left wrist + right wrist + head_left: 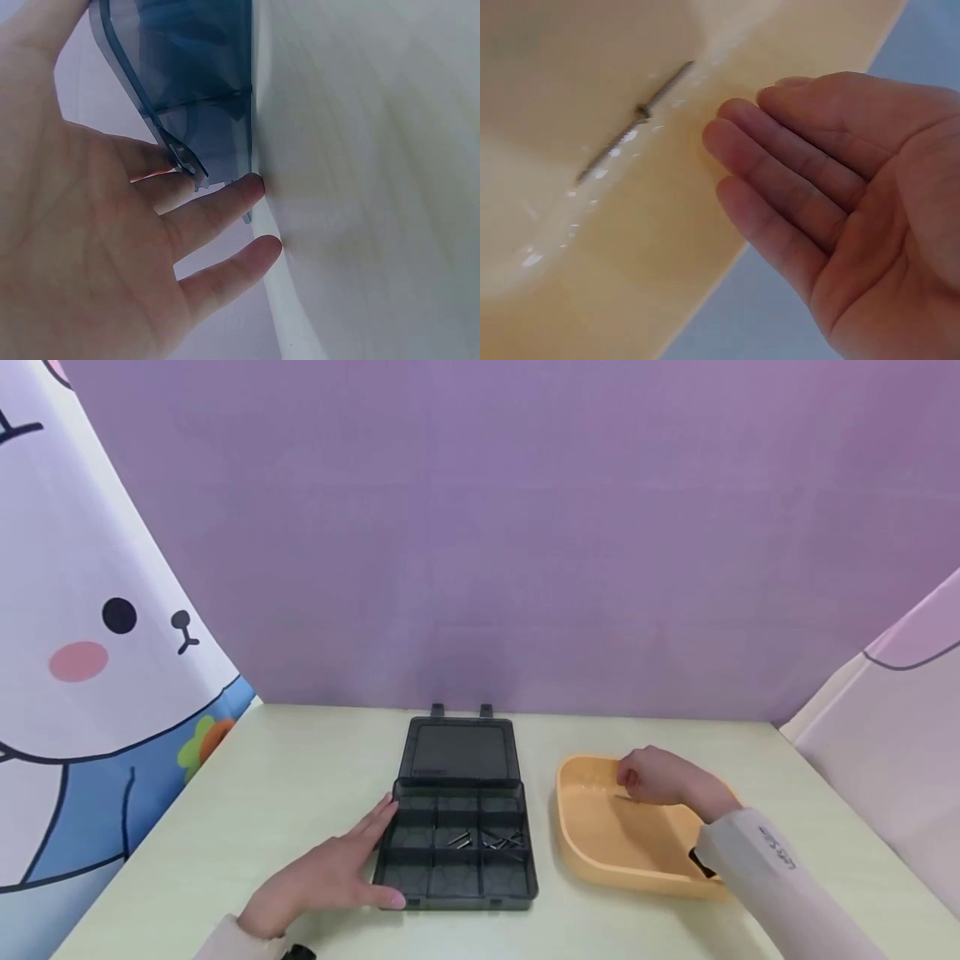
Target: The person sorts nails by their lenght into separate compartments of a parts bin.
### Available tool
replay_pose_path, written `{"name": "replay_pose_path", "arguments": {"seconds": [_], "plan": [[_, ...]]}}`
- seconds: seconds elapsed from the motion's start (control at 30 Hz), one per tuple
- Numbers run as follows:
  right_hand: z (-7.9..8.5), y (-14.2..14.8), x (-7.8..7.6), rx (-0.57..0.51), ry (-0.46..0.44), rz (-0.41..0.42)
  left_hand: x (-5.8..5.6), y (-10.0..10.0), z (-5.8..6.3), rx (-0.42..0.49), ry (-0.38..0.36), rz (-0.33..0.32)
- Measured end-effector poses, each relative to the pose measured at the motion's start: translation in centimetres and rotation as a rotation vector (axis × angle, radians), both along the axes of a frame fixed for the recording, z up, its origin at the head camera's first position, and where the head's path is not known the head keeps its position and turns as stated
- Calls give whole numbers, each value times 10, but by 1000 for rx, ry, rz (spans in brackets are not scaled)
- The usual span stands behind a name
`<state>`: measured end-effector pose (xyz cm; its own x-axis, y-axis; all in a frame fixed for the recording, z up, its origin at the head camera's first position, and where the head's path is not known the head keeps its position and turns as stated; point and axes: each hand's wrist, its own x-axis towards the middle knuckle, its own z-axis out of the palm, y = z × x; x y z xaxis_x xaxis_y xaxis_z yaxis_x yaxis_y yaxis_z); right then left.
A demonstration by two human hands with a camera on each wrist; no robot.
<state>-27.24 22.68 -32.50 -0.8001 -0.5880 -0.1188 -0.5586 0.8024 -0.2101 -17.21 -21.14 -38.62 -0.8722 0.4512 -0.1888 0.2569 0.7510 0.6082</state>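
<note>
A dark translucent compartment box [456,902] lies on the table with its lid [459,752] folded back. Several small metal screws [501,842] sit in its middle-row compartments. My left hand [330,877] spreads along the box's left side, thumb at the front corner and fingers toward the back. In the left wrist view the fingers look extended, some touching the box edge. My right hand [663,775] reaches into a yellow tray [592,868] near its back wall. In the right wrist view its fingers are loosely bent beside a screw-like piece [643,112], apart from it. Nothing shows in the fingers.
A pale table [315,760] bears the box and the tray side by side, with a gap between them. Behind stands a purple cloth backdrop [480,543]. A printed cartoon cloth [82,568] hangs at the left, and pale cloth [892,752] at the right.
</note>
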Motion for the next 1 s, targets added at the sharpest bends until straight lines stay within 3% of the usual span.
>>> {"name": "replay_pose_path", "arguments": {"seconds": [0.17, 0.5, 0.73, 1.0], "plan": [[-11, 8, -1, 19, 16, -4, 2, 1, -2, 9, 1, 2], [-30, 12, -2, -58, 22, 16, 5, 2, -3, -1, 17, -1], [-40, 12, -7, -130, -19, 98, 5, 2, 1, -10, 27, -6], [-47, 13, -10, -153, -10, 113, 4, 3, 1, -22, 16, 13]]}}
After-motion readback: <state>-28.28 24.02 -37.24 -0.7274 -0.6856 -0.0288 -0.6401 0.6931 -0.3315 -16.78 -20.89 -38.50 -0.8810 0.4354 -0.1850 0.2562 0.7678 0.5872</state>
